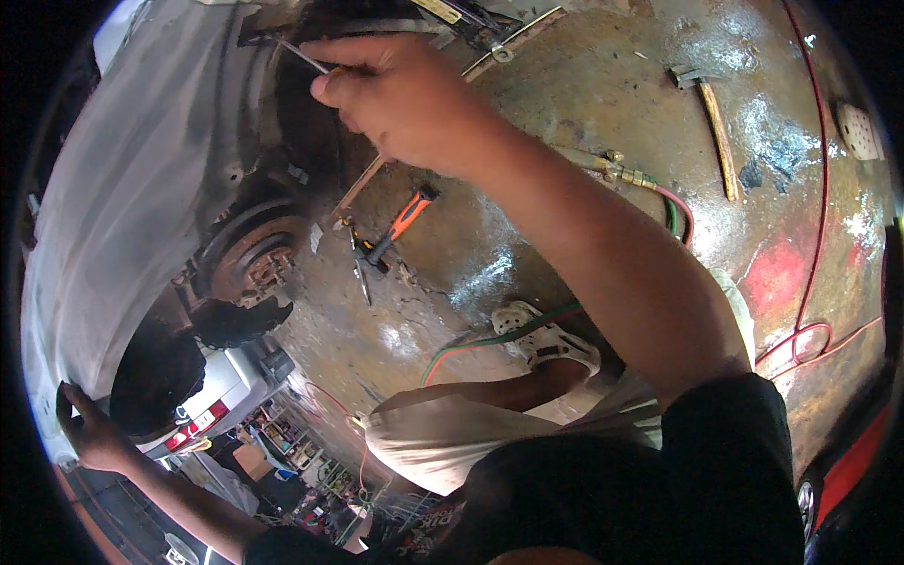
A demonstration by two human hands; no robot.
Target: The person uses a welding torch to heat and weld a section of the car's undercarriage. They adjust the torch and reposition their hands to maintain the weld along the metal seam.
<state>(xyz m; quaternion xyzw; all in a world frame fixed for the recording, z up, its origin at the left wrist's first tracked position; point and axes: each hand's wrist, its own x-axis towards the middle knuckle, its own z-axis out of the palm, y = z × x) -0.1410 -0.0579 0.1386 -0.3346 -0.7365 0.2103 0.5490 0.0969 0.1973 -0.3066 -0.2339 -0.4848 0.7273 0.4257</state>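
My right hand (pixel 400 104) reaches up to the top of the wheel arch, its thumb and fingers closed on a thin metal rod (pixel 303 56). The rod's tip points left, toward the dark inner edge of a grey car body panel (pixel 122 207). Low at the left, my left hand (pixel 94 435) touches the outer side of that panel with its fingers apart. Within the arch, a bare rusty wheel hub with its brake disc (pixel 254 264) shows, no wheel on it. Dark shadow hides the inside of the arch above the hub.
On the stained floor lie an orange-and-black hammer (pixel 405 224), pliers (pixel 362 273) and a wooden-handled hammer (pixel 718 137). A brass-fitted torch (pixel 612 169) with red and green hoses lies beneath my right arm. A red hose (pixel 821 188) runs down the right side. Another car (pixel 221 386) stands behind.
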